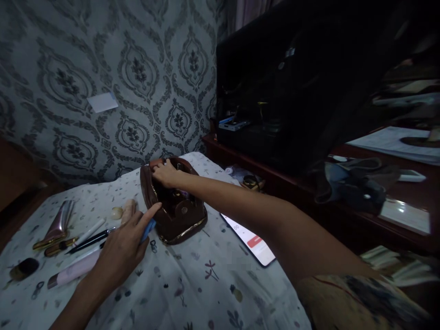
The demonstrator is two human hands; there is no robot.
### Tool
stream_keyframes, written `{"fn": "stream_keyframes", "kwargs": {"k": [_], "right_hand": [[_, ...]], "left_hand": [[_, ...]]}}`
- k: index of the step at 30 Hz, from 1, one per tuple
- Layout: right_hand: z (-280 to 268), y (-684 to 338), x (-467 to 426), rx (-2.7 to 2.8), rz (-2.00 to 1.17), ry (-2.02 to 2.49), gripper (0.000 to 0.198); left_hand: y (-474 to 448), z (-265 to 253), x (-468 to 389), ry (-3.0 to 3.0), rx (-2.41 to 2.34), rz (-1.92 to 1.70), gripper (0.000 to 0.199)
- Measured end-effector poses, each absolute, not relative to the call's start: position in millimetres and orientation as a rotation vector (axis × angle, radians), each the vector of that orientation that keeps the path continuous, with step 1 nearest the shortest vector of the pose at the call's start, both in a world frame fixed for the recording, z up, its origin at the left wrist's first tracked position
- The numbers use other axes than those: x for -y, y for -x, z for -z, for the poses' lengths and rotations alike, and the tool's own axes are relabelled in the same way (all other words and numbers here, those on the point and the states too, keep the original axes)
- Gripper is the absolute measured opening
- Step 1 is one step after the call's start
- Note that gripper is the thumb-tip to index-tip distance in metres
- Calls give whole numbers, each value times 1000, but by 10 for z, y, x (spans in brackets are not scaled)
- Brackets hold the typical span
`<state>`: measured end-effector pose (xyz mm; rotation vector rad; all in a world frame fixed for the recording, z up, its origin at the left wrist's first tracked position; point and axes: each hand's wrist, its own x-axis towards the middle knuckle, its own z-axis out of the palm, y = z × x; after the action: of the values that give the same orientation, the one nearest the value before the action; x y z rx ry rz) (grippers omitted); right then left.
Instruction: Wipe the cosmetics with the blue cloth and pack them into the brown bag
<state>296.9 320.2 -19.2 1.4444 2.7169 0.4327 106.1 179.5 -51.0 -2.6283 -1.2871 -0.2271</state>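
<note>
A brown zippered bag (180,224) stands unzipped on the patterned sheet, its dark inside facing up. My right hand (168,175) reaches across it, fingers curled at its far left edge. Beside the bag's near left side is my left hand (125,243), its index finger stretched to the bag and its other fingers closed around something small and blue (148,229), mostly hidden. To the left lie a pink tube (77,270), a dark pen (89,240), a white pen-like stick (90,230), a shiny tube (60,222) and a beige tube (128,211).
A lit phone (252,240) lies under my right forearm. A dark round item (24,269) rests at the sheet's left. Right of the bed stands a reddish-brown cabinet (295,197) with a large black screen (292,91). Patterned wallpaper (137,68) covers the wall behind.
</note>
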Motion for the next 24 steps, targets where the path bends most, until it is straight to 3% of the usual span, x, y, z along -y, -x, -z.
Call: {"fn": "stream_keyframes", "kwargs": {"k": [12,18,24], "right_hand": [[188,-3019,-3184,-2730,-394,-1471,30],[208,-3025,-2869,-2923,-535,-1336,27],[183,-3069,-2524,-2787,49,-1305,23]], "left_hand": [[-1081,487,-1778,2659,1340,183,76],[-1079,505,-1776,2653,1366,188,76],[-1082,521,-1776,2655,1343,217,76]]}}
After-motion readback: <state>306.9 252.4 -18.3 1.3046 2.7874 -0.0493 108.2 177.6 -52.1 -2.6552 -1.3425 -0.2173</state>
